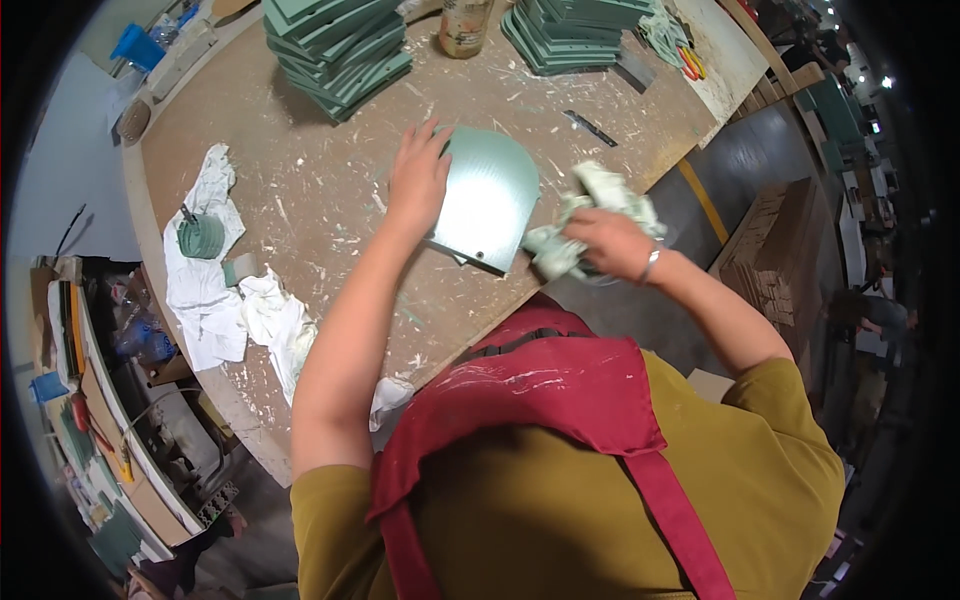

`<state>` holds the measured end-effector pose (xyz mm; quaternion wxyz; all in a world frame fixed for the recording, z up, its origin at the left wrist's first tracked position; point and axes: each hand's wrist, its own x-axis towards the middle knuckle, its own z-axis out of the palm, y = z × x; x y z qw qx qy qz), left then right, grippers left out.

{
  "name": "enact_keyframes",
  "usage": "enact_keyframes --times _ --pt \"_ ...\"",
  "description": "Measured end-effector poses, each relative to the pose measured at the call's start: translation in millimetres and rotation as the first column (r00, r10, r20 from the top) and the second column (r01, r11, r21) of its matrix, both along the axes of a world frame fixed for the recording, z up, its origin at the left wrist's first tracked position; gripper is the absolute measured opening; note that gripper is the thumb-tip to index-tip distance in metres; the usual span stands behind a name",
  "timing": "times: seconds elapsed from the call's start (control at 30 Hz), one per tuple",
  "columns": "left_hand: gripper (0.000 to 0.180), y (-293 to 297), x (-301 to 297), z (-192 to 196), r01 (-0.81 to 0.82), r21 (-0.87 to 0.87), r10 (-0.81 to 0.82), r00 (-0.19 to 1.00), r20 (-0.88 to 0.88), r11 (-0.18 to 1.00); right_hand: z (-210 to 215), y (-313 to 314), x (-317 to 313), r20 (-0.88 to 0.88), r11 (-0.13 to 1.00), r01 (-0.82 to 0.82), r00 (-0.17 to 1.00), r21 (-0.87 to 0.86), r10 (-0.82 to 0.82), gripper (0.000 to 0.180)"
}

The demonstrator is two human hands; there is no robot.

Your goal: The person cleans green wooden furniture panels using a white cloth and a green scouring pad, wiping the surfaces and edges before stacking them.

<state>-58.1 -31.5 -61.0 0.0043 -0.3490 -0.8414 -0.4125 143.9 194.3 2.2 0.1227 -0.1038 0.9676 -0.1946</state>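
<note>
Mustard-yellow shirt [740,450] and, over it, a dark red apron [540,385] cover my own body, nearest the view, on the near side of a pale green panel [490,190]. Under that panel spreads my worktable [340,175], brown and scuffed with white marks. Beyond the panel, to its left, rises an uneven stack of green pieces [340,55]; a second green stack [570,35] stands beyond it to the right. Well to the panel's right, past the table, flat brown cardboard [768,265] is piled up. Well to its left lie crumpled white cloths [205,285].

The panel itself lies on the table close to the near edge, shiny, its rounded end away from me and its straight end towards me. My left hand [418,180] rests across the panel's left edge, fingers spread wide rather than gripping. My right hand [612,243], slightly blurred, is curled over a bunched pale cloth [602,187] just right of the panel.

Beyond the panel, between the two stacks, stands a brownish jar [465,28]. Left of the panel, a round green object [203,240] sits on the white cloths. Beyond the panel's right side lies a slim dark tool [592,130]. Smallest, a silvery band [651,265] circles my right wrist.
</note>
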Motion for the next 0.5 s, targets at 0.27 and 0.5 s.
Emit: enact_keyframes --times 0.27,0.5 --pt "0.091 -11 114 28 0.161 -0.515 -0.285 0.943 -0.171 0.842 14 8 -22 0.037 0.607 0.478 0.804 -0.635 -0.593 0.031" --pt "0.051 -23 96 40 0.100 -0.215 -0.196 0.848 -0.492 0.971 22 27 -31 0.073 0.345 0.389 0.747 -0.854 -0.661 0.027"
